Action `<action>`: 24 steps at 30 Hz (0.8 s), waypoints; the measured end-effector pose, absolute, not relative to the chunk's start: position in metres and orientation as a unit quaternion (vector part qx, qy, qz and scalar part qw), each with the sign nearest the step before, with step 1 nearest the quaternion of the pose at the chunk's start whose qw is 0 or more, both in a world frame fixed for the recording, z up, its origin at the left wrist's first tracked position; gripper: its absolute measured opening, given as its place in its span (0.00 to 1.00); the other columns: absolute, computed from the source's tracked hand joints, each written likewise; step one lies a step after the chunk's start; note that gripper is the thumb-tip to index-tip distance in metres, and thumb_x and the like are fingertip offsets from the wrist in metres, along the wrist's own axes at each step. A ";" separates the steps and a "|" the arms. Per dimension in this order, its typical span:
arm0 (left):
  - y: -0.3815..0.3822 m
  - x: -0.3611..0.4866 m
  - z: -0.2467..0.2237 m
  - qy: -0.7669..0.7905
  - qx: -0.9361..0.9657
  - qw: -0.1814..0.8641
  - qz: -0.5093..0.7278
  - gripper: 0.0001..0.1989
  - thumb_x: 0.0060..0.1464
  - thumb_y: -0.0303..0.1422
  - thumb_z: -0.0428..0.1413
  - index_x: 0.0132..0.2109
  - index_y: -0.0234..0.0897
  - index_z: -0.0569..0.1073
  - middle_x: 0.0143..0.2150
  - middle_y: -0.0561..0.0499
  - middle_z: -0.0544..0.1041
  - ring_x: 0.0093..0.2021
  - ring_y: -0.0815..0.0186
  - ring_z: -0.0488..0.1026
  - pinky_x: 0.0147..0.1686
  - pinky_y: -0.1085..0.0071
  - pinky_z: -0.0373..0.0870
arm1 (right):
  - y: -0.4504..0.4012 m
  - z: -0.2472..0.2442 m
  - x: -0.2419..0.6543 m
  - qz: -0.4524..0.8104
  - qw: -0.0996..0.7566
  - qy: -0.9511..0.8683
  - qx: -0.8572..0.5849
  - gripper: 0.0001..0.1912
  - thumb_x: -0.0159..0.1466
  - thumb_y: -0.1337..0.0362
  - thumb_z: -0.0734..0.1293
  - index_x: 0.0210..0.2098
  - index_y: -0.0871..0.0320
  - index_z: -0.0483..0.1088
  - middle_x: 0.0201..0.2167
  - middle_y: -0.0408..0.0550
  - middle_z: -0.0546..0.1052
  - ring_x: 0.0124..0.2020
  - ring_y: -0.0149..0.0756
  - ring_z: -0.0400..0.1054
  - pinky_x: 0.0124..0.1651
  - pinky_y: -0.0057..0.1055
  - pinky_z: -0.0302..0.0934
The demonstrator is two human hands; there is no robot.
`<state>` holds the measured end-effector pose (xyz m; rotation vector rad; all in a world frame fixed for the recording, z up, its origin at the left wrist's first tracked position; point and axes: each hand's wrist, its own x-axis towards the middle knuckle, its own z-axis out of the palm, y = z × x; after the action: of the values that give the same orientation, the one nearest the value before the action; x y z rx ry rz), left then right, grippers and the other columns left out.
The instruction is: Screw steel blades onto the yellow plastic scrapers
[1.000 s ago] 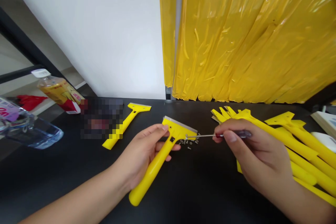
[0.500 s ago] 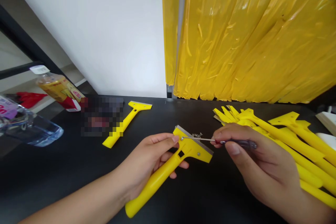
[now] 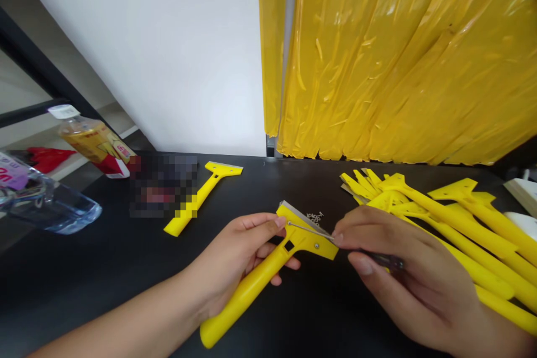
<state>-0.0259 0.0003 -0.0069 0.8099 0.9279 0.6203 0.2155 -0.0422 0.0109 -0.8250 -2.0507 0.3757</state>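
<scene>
- Closed around the yellow scraper (image 3: 245, 291), the person's left hand (image 3: 241, 246) has its thumb by the head's near-left end.
- Scraper's long axis slants from the handle end, close to the body, away and rightward to the head, between both hands; the left hand is nearer, touching it.
- Over from the right, the right hand (image 3: 423, 274) holds a thin screwdriver (image 3: 312, 230), fingertips on its shaft, tip meeting the screw (image 3: 289, 223) nearest the left thumb.
- Another screw (image 3: 316, 245) sits toward the head's right end.
- Loose screws (image 3: 314, 217) lie just beyond the blade (image 3: 300, 215).
</scene>
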 end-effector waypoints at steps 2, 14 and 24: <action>0.000 -0.026 -0.007 0.427 0.378 0.770 0.286 0.13 0.66 0.41 0.60 0.45 0.32 0.78 0.43 0.41 0.83 0.35 0.62 0.82 0.25 0.75 0.75 | -0.043 0.011 0.216 0.143 0.420 -0.834 -0.327 0.15 0.67 0.73 0.67 0.51 0.53 0.73 0.42 0.50 0.81 0.41 0.41 0.78 0.42 0.36 0.73; -0.004 -0.024 -0.006 0.446 0.426 0.745 0.254 0.15 0.65 0.42 0.61 0.49 0.35 0.82 0.43 0.42 0.85 0.37 0.60 0.83 0.29 0.74 0.77 | -0.048 0.015 0.219 0.113 0.401 -0.844 -0.339 0.11 0.68 0.72 0.67 0.48 0.53 0.71 0.40 0.47 0.82 0.41 0.38 0.77 0.45 0.35 0.72; -0.004 -0.023 -0.007 0.455 0.444 0.725 0.264 0.16 0.64 0.44 0.61 0.49 0.37 0.83 0.37 0.44 0.84 0.33 0.63 0.79 0.28 0.74 0.75 | -0.055 0.026 0.203 -0.015 0.354 -0.864 -0.358 0.11 0.70 0.70 0.65 0.50 0.53 0.66 0.33 0.48 0.82 0.32 0.44 0.77 0.34 0.41 0.70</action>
<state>-0.0232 -0.0044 -0.0071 0.9790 1.0040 0.5835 0.2025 -0.0552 0.0264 -0.9260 -2.2331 -0.0400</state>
